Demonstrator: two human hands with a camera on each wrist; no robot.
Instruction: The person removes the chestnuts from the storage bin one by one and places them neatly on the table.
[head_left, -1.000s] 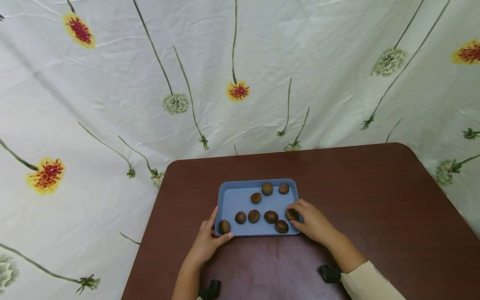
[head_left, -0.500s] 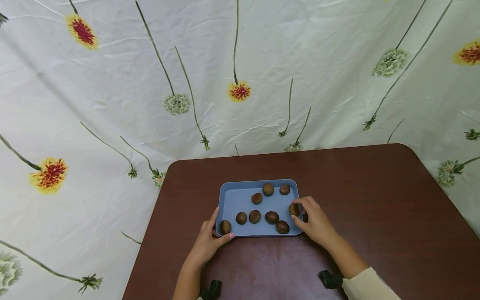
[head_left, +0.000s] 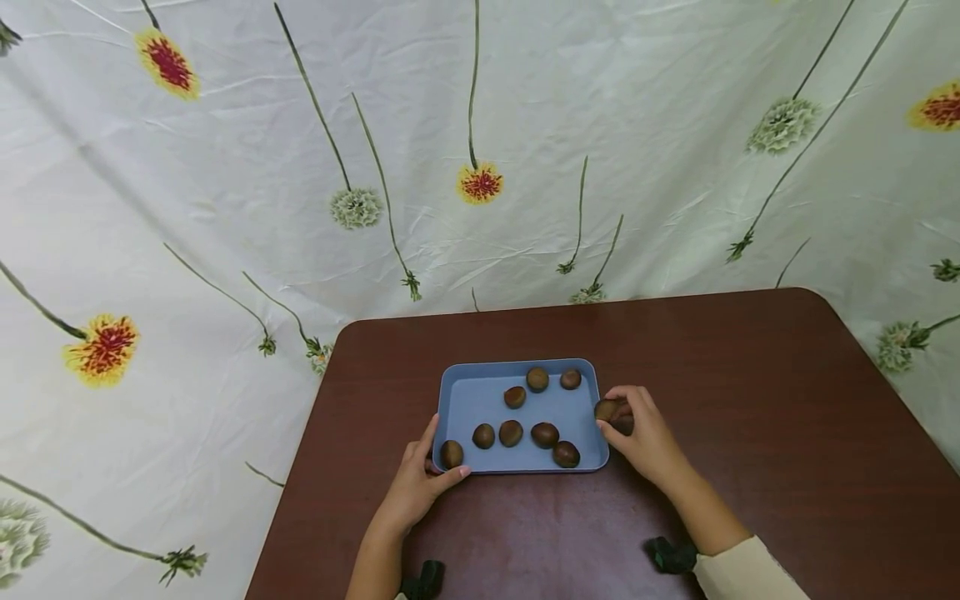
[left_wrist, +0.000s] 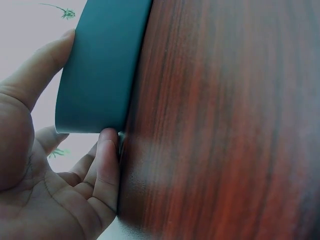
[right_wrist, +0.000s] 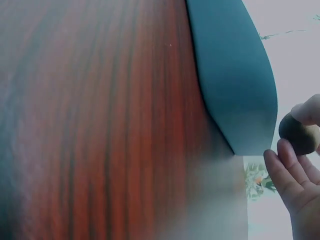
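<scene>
A blue tray (head_left: 468,392) lies on the table with several brown chestnuts in it, among them one chestnut (head_left: 545,434) near the right end and one chestnut (head_left: 452,453) in the near left corner. My left hand (head_left: 411,487) grips that corner, thumb on the near wall and fingers along the left side. Just off the tray's right rim, my right hand (head_left: 647,437) pinches a chestnut (right_wrist: 295,134) between thumb and fingers. A dark rounded shape shows behind it inside the hand; I cannot tell whether that is a second chestnut.
The tray stands on a dark reddish-brown wooden table (head_left: 720,375) with rounded far corners. A white cloth (head_left: 420,50) printed with flowers hangs behind the table. Dark wrist straps show near both forearms.
My right hand has lifted a chestnut from the tray's right end and moved it right, past the rim. The left hand has stayed on the tray corner.
</scene>
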